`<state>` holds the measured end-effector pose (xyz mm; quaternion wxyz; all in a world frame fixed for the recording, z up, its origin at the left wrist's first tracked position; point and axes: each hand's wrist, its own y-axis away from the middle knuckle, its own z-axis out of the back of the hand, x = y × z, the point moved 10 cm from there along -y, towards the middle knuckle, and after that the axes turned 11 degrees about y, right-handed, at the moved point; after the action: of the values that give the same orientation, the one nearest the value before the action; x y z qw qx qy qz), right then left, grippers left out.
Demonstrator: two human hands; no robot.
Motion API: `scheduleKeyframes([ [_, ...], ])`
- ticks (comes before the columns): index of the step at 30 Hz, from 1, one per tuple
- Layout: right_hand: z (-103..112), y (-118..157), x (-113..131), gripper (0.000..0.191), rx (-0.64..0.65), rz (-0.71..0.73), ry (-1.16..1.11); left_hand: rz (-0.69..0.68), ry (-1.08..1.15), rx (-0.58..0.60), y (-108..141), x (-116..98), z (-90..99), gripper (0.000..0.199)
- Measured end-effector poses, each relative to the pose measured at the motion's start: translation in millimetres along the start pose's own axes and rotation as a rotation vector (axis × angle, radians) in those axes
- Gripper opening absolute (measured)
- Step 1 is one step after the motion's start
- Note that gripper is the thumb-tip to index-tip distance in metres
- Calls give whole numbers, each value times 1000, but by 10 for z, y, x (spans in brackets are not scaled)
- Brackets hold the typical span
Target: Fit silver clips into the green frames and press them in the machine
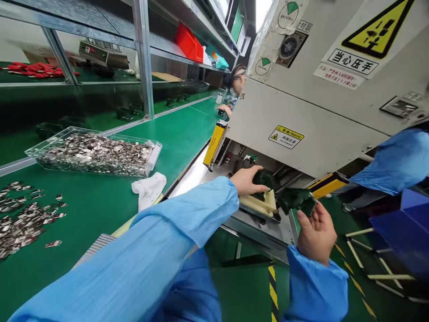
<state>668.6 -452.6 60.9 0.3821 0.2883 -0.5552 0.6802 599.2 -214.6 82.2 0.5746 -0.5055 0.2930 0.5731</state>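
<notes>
My left hand (247, 180) reaches into the opening of a grey press machine (321, 112) and grips a dark green board (263, 179) lying over a cream fixture block (260, 205). To the right of the block, my right hand (315, 232) holds another dark green board (296, 200) at its lower edge, just outside the opening. Both arms wear light blue sleeves.
A clear tray (97, 154) of small metal parts stands on the green bench, with loose metal parts (23, 219) at the left and a white cloth (149, 188) nearby. A co-worker's blue sleeve (395, 161) is at the right; another person (234, 96) sits further back. A blue bin (405, 232) stands on the floor.
</notes>
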Motion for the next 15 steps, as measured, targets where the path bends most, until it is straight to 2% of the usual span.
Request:
scheduleKeyframes([
  [1,-124,-88,42,76,71,26,16,5,54,-34,4,16,47,86],
  [3,-427,-216,162,73,240,75,57,-18,171,-146,164,32,249,87],
  [5,-751,-265,273,68,438,109,130,-13,287,-206,483,90,465,83],
  [8,-1057,-255,337,63,634,137,254,60,350,-159,1090,249,693,64],
  [10,-1114,-253,311,65,653,128,273,135,340,-145,1475,422,821,59],
  [12,-1124,-247,265,67,633,113,237,216,352,-148,1755,635,891,59],
  [15,-1113,-255,234,69,579,114,210,290,326,-175,1917,904,903,62],
])
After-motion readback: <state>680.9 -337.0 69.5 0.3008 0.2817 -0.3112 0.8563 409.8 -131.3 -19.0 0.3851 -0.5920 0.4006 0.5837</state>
